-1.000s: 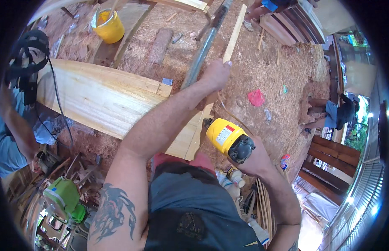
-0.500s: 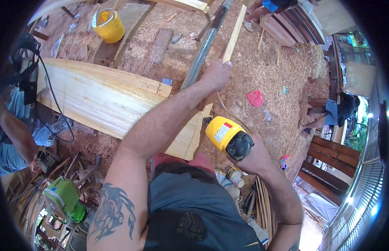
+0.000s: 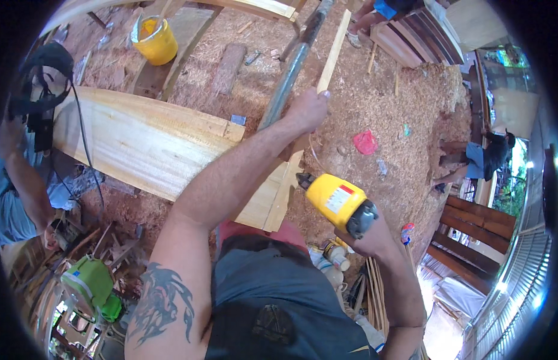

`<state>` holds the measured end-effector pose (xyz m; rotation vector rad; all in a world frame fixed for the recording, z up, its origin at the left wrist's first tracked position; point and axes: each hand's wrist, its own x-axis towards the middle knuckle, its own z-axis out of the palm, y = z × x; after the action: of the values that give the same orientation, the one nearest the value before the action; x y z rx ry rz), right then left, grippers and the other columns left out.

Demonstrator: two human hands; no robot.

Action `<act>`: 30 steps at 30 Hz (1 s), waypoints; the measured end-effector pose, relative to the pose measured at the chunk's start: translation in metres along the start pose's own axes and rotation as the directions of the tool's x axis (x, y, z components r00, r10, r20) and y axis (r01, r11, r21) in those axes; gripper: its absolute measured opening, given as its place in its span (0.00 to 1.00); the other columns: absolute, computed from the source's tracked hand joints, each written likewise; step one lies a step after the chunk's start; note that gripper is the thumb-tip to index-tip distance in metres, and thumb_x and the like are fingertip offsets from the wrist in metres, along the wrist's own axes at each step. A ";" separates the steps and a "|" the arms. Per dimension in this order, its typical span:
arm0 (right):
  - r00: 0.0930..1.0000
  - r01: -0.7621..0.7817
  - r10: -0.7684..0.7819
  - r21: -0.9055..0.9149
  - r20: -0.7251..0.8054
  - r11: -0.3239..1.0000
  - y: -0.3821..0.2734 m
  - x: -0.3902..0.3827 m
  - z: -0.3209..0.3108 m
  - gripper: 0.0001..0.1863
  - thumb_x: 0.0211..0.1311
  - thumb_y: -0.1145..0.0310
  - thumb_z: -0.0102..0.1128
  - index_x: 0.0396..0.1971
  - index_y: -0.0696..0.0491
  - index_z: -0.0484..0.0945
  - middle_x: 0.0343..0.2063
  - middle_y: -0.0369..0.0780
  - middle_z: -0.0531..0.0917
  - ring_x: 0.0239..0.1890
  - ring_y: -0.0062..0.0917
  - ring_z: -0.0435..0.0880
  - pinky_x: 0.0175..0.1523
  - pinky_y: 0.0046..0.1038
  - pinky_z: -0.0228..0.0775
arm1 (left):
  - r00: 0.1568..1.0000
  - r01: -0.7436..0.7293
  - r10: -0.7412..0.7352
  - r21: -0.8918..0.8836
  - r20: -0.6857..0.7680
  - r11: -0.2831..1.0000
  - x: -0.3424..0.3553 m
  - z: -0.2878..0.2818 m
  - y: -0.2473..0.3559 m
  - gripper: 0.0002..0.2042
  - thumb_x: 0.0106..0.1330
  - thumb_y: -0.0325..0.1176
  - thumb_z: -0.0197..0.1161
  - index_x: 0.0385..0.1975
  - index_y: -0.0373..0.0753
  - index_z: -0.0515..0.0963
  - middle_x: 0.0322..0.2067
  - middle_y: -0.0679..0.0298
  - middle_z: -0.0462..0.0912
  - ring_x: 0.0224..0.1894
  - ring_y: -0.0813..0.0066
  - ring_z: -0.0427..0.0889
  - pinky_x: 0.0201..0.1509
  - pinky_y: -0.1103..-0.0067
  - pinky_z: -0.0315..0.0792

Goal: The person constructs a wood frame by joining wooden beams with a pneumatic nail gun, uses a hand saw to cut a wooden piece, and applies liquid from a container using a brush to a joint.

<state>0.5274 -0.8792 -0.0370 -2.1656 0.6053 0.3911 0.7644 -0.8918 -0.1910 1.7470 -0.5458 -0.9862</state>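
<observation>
L hand (image 3: pixel 309 112): abt 1 o'clock from the middle, fingers closed tight round a thin wood stick (image 3: pixel 334 53).
Stick: pokes out past the L hand to 1 o'clock; a round pipe (image 3: pixel 291 75) runs near it, on its 9 o'clock side.
R hand (image 3: pixel 372 239): approx 4 o'clock, hanging on to a yellow tool (image 3: pixel 336 201); handle mostly hid, can't see the trigger finger.
Yellow tool: btw 3 & 4 o'clock, black nose to 10 o'clock, near the big board (image 3: pixel 144 144); can't tell if they touch.
Board: lies flat btw 9 & 10 o'clock, L arm over its near end.
Bucket (image 3: pixel 160 50): yellow, btw 10 & 11 o'clock.
Pink scrap (image 3: pixel 366 143): 2 o'clock, on floor (image 3: pixel 405 105) w/ wood bits.
Green box (image 3: pixel 90 281): 8 o'clock.
Other person (image 3: pixel 16 213): 9 o'clock, blue top.
</observation>
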 end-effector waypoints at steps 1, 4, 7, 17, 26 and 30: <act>0.992 0.119 -0.121 -0.062 -0.036 0.991 0.019 -0.008 0.005 0.20 0.46 0.66 0.71 0.42 0.54 0.81 0.36 0.44 0.87 0.40 0.38 0.86 0.47 0.34 0.77 | 1.000 -0.002 0.002 0.002 -0.005 1.000 -0.001 -0.001 -0.001 0.21 0.75 0.46 0.47 0.38 0.29 0.73 0.21 0.55 0.76 0.20 0.64 0.79 0.25 0.66 0.74; 0.976 0.188 -0.208 -0.242 -0.061 0.952 0.071 -0.031 0.031 0.21 0.47 0.61 0.72 0.43 0.50 0.82 0.37 0.41 0.87 0.39 0.36 0.86 0.46 0.36 0.76 | 0.999 -0.037 0.037 -0.002 0.013 0.999 0.002 0.000 -0.003 0.20 0.75 0.46 0.48 0.35 0.31 0.72 0.19 0.58 0.74 0.19 0.67 0.78 0.22 0.68 0.72; 0.995 0.013 -0.026 -0.134 -0.095 0.991 0.091 -0.054 0.051 0.22 0.48 0.58 0.74 0.44 0.49 0.82 0.42 0.39 0.86 0.48 0.32 0.83 0.54 0.36 0.72 | 0.997 0.004 0.007 -0.130 0.078 0.992 0.005 0.002 -0.004 0.19 0.76 0.45 0.47 0.32 0.34 0.71 0.17 0.63 0.71 0.16 0.69 0.75 0.17 0.70 0.69; 0.966 -0.153 0.183 0.170 -0.183 0.974 0.135 -0.072 0.108 0.23 0.44 0.65 0.73 0.43 0.54 0.80 0.32 0.47 0.86 0.37 0.42 0.87 0.42 0.36 0.77 | 0.999 0.037 -0.032 -0.170 0.033 0.985 0.014 0.003 -0.022 0.16 0.75 0.45 0.47 0.31 0.39 0.70 0.15 0.68 0.67 0.12 0.75 0.68 0.12 0.73 0.63; 0.952 -0.104 0.199 0.365 -0.234 0.925 0.210 -0.050 0.130 0.24 0.45 0.64 0.75 0.45 0.55 0.81 0.34 0.41 0.88 0.38 0.32 0.88 0.46 0.33 0.79 | 0.997 0.075 -0.071 -0.142 0.036 0.987 0.006 -0.009 -0.013 0.16 0.75 0.46 0.49 0.42 0.37 0.72 0.20 0.66 0.73 0.16 0.74 0.72 0.20 0.72 0.70; 0.942 -0.084 0.216 0.442 -0.256 0.893 0.190 -0.039 0.091 0.23 0.48 0.64 0.74 0.45 0.55 0.80 0.30 0.39 0.86 0.28 0.29 0.87 0.35 0.30 0.80 | 0.954 -0.072 0.164 0.338 -0.253 0.938 -0.027 -0.025 -0.012 0.17 0.73 0.45 0.52 0.49 0.37 0.75 0.40 0.52 0.83 0.43 0.61 0.83 0.48 0.67 0.76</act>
<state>0.3846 -0.8984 -0.1959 -1.7671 0.9414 -0.0010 0.7685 -0.8536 -0.1882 2.0776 -0.6513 -0.5715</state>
